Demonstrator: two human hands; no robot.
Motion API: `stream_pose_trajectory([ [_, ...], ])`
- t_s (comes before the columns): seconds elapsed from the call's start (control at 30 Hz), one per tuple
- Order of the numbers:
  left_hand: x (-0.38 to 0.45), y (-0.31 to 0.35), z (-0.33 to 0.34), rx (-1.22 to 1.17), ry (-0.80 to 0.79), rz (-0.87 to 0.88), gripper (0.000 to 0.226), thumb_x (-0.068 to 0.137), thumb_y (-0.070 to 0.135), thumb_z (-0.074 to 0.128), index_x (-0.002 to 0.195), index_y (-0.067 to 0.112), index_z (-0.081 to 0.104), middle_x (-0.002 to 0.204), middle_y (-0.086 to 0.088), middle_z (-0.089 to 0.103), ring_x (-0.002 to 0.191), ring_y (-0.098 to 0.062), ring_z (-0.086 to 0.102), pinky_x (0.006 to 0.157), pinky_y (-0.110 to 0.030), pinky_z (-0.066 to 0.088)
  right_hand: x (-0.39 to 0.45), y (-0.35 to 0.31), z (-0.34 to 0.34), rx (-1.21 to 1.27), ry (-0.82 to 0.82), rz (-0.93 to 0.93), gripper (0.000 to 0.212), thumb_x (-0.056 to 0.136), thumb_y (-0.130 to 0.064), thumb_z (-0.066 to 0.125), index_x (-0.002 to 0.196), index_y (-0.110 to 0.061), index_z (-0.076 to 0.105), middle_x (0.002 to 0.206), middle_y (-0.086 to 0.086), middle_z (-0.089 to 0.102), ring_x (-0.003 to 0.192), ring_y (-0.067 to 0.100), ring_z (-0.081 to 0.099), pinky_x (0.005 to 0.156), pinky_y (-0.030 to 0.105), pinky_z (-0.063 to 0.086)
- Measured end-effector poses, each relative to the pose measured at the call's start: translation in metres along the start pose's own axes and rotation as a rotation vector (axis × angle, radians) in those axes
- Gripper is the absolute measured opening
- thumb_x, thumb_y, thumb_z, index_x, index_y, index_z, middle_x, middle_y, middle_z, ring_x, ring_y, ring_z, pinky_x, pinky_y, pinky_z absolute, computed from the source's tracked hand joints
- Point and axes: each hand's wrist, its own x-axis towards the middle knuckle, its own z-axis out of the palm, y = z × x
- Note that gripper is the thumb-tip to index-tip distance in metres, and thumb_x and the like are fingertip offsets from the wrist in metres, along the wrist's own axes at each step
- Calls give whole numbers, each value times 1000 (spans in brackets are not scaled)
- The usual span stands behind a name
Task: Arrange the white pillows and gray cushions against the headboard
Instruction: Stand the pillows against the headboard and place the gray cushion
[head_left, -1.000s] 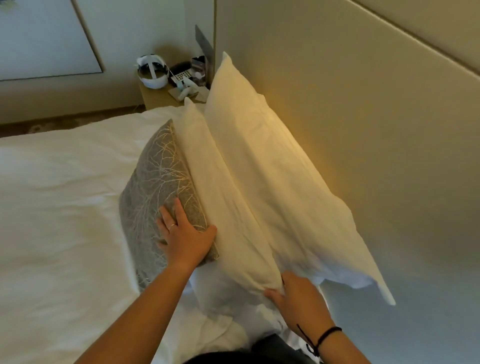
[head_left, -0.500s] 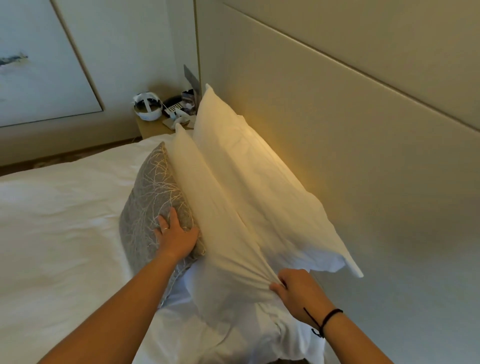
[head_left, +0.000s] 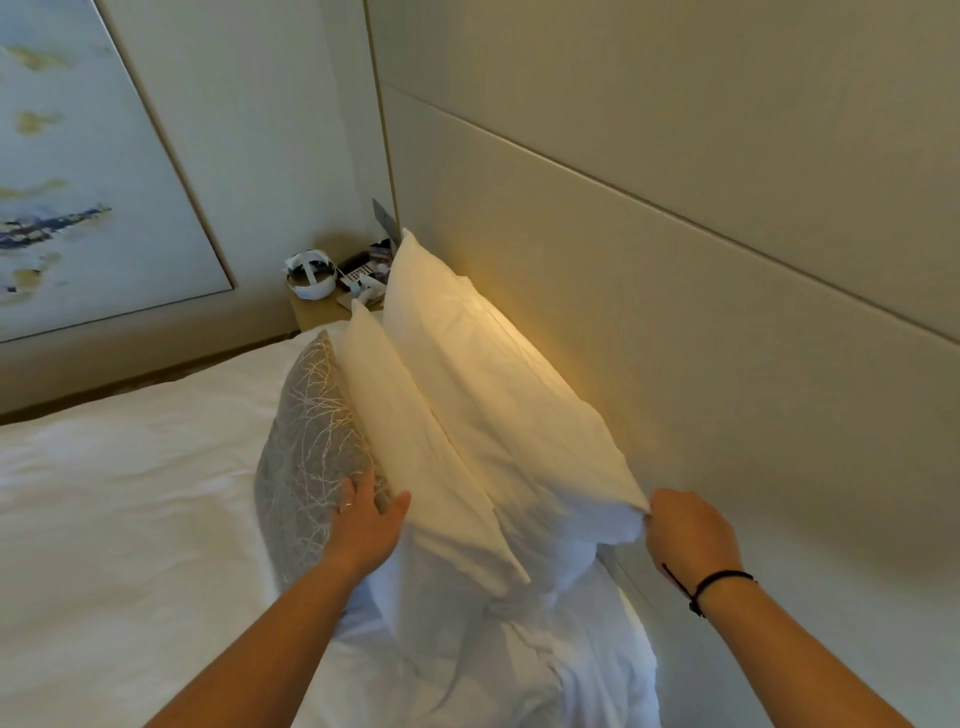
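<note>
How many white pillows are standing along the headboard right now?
2. The back pillow leans on the headboard, its corner pinched by the right hand. The front pillow stands between it and the gray cushion. More could be hidden.

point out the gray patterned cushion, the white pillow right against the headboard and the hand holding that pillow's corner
gray patterned cushion (head_left: 311, 441): head view, on its patterned front face.
white pillow against the beige headboard (head_left: 488, 395): head view, mid upper face.
right hand (head_left: 691, 535): head view, back of the hand at the pillow's near corner.
</note>
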Motion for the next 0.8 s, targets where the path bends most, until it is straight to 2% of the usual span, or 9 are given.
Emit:
stream_pose_trajectory([
  [0.13,-6,0,0,6,-9,-2,87,92,60,52,157,26,6,165,-4,-10,150,-39,6,118,-60,18,0,27,-9,-4,94,-6,19,91,-13,52,73,-19,47,72,1,59,63,20,51,55,27,38],
  [0.37,-16,1,8,37,13,24,90,91,54,59,157,21,7,164,-10,-10,149,-40,7,119,-56,18,-3,31,-4,-1,28,8,24,94,-15,53,72,-19,43,84,7,65,77,27,63,59,27,39],
  [0.43,-24,1,14,9,25,48,88,90,49,63,155,21,10,164,-9,-6,148,-39,13,118,-54,22,-4,33,-5,16,34,12,24,94,-16,53,72,-17,45,77,5,61,73,27,60,57,27,38],
  [0.53,-43,4,27,-7,44,61,84,90,45,64,155,23,17,165,-6,-3,146,-36,22,113,-49,28,-15,37,-3,125,94,28,26,94,-14,51,68,-15,45,63,0,50,59,23,51,46,28,30],
  [0.6,-61,11,39,-22,38,63,78,91,42,64,154,24,22,165,-6,4,145,-33,27,111,-45,31,-32,41,0,223,146,35,24,96,-18,49,73,-15,50,62,0,52,56,21,50,45,29,33],
  [0.67,-81,19,54,-61,20,111,71,92,34,65,152,17,30,161,-7,22,144,-28,29,113,-41,31,-55,47,8,340,173,56,19,98,-26,47,82,-19,55,68,-5,59,61,17,55,51,31,44],
  [0.73,-105,27,71,-68,-37,154,63,93,30,65,148,16,38,150,-4,40,139,-25,36,112,-39,33,-84,55,20,512,160,111,10,97,-34,50,92,-28,55,78,-12,60,70,14,59,59,29,46],
  [0.8,-130,32,92,-55,-154,160,54,92,31,65,141,23,45,133,4,51,124,-23,51,102,-34,43,-119,65,37,690,106,186,6,95,-38,55,97,-33,55,82,-14,61,75,9,60,64,27,45],
])
